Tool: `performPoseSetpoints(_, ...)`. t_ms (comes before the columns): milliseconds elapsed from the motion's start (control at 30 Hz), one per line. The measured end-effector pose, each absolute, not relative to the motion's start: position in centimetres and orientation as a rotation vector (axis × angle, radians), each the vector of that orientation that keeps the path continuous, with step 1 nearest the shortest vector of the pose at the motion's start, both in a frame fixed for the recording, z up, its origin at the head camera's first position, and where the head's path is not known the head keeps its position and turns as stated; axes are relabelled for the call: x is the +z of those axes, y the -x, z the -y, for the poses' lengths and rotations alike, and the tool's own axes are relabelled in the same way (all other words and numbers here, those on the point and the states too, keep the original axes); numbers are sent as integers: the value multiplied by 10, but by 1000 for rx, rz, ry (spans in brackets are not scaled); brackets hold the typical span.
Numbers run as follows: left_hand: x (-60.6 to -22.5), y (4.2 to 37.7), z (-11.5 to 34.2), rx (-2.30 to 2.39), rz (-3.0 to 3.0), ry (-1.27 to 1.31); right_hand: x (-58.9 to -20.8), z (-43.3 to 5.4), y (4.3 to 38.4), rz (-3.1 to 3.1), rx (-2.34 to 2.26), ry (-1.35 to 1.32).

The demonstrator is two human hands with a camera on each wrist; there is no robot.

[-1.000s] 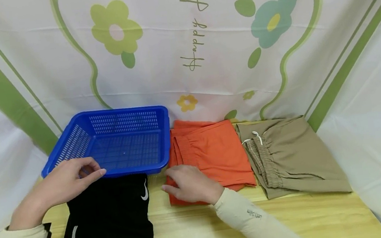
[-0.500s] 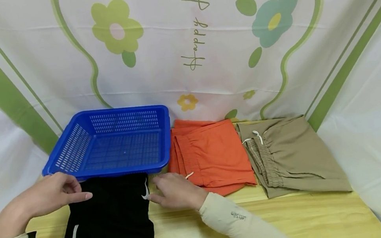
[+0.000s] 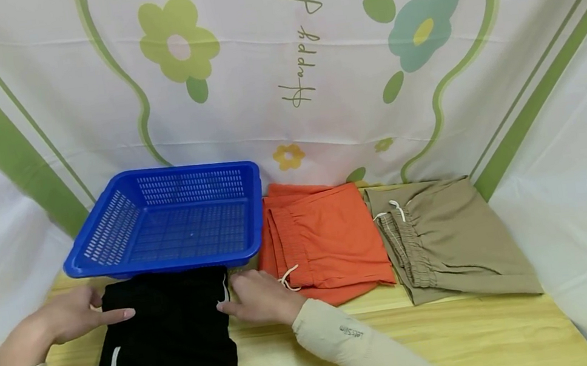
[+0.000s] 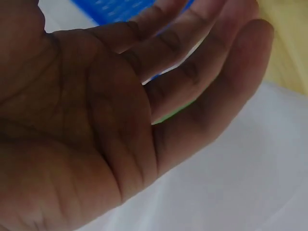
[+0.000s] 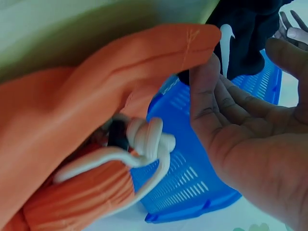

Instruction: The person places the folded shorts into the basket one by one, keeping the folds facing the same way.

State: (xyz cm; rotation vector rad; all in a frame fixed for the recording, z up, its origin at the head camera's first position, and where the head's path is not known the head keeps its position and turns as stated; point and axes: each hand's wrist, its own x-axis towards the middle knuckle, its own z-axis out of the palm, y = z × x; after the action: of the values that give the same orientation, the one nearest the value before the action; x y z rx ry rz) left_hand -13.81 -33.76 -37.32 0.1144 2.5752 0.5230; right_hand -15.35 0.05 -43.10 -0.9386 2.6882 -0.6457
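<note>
A pair of folded black shorts [image 3: 173, 344] with a grey drawstring bow and a white swoosh lies at the front left of the table. Along its left edge is my left hand [image 3: 70, 317], the thumb stretched over the cloth. The left wrist view shows that palm with loosely bent fingers and no cloth in them. My right hand [image 3: 262, 296] is at the opposite edge, thumb tip right by the swoosh. In the right wrist view its thumb and fingers stand apart, and orange shorts [image 5: 144, 67] overlap the fingertips.
Directly behind the black shorts stands a blue plastic basket [image 3: 171, 264] with slotted walls. Folded orange shorts [image 3: 338, 232] lie to its right, then folded khaki shorts [image 3: 459, 236]. A white flowered curtain [image 3: 269, 76] hangs behind the wooden table [image 3: 305, 365].
My right hand has moved left from the orange shorts to the black shorts' right edge. My left hand has dropped from near the basket's front rim to the black shorts' left edge.
</note>
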Motion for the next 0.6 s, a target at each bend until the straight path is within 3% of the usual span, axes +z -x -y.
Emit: performPoseSetpoints(600, -413, 147, 355, 895, -2295, 102, -442, 21, 155, -2631, -638, 743)
